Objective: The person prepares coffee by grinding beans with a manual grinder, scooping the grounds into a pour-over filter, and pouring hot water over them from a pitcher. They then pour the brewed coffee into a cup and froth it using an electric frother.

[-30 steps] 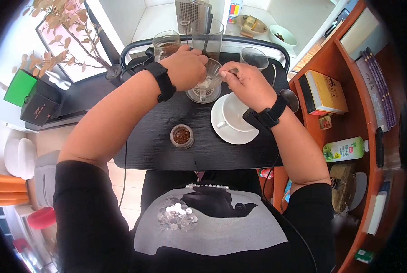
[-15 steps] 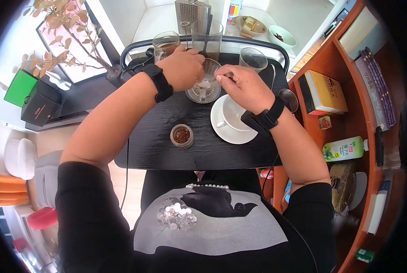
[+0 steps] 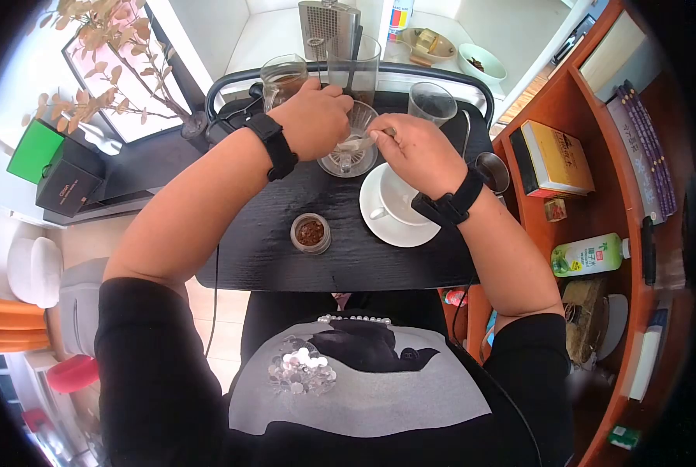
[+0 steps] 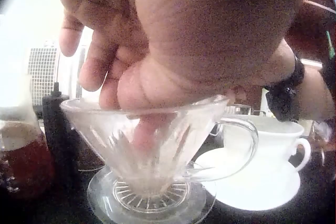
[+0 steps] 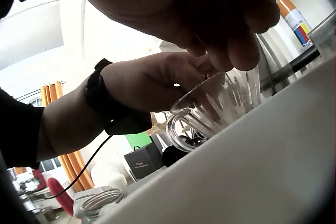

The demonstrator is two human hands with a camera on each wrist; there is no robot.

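A clear ribbed glass dripper (image 3: 361, 117) (image 4: 105, 134) (image 5: 244, 95) with a side handle stands upright on the black table. My left hand (image 3: 313, 121) (image 4: 184, 35) (image 5: 152, 79) is over it; through the glass in the left wrist view, a fingertip shows down inside, while other fingers hang loosely outside the rim. With thumb and finger together, my right hand (image 3: 422, 154) (image 5: 210, 19) pinches at the rim on the right; the exact contact is partly hidden. Beneath my right wrist, a white cup (image 3: 402, 194) (image 4: 268, 134) sits on a white saucer (image 3: 391, 232) (image 4: 262, 192).
A small jar of brown grains (image 3: 311, 233) stands nearer the body. Behind the hands are a glass pitcher (image 3: 283, 74), a tall glass (image 3: 354, 58) and another glass (image 3: 432, 103). A metal cup (image 3: 492, 171) is at the right edge, beside wooden shelves (image 3: 484, 142).
Both hands stay at the dripper with slight finger movements. My right hand has shifted a little to the left and down. The cup and jar have not moved.
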